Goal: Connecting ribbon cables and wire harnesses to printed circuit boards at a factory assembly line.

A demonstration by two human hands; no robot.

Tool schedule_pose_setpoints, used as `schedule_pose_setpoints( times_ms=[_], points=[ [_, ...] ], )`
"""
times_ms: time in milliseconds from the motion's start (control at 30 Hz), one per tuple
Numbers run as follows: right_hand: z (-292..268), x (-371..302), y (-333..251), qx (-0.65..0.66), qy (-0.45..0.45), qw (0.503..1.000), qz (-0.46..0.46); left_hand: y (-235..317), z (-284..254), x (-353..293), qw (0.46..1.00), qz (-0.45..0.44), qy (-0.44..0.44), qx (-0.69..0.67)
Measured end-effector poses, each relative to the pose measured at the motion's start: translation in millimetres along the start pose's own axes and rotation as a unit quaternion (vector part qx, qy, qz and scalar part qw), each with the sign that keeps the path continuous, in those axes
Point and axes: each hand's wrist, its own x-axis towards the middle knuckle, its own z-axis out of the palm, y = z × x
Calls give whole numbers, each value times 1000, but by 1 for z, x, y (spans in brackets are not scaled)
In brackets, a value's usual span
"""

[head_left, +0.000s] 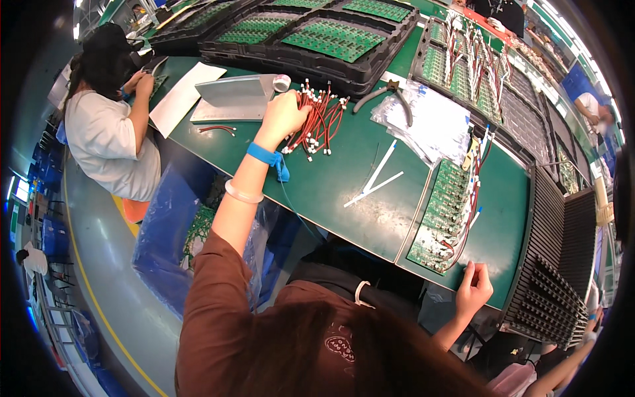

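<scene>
My left hand (284,120) reaches to the far side of the green bench, its fingers closed on red-and-black wire cables (324,119) with white connectors, at the left edge of their pile. A blue wrist strap (264,155) is on that arm. Close to the bench's front edge at the right, my right hand (475,290) is curled with thumb and fingers together; whatever it may hold is hidden. Just beyond it lies a long green circuit board panel (440,212), with wire cables along its right side.
Cutting pliers (390,92) and plastic bags (426,119) lie beyond two white strips (374,188). A metal angle plate (235,99) stands near a tape roll (282,83). Black trays (360,69) hold boards. A slotted black rack (552,245) borders the right; a person (109,126) sits left.
</scene>
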Motion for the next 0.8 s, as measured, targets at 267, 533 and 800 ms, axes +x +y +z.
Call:
schedule_pose_setpoints(
  times_ms=[267, 533, 800],
  points=[
    [2, -2, 1, 8, 7, 1000, 2, 44, 14, -15, 982, -26, -25, 183],
    [-2, -2, 0, 3, 5, 1000, 11, 31, 16, -14, 992, 42, 3, 123],
    [-25, -11, -25, 219, -29, 966, 136, 103, 17, -140, 916, 340, -66, -201]
  ],
)
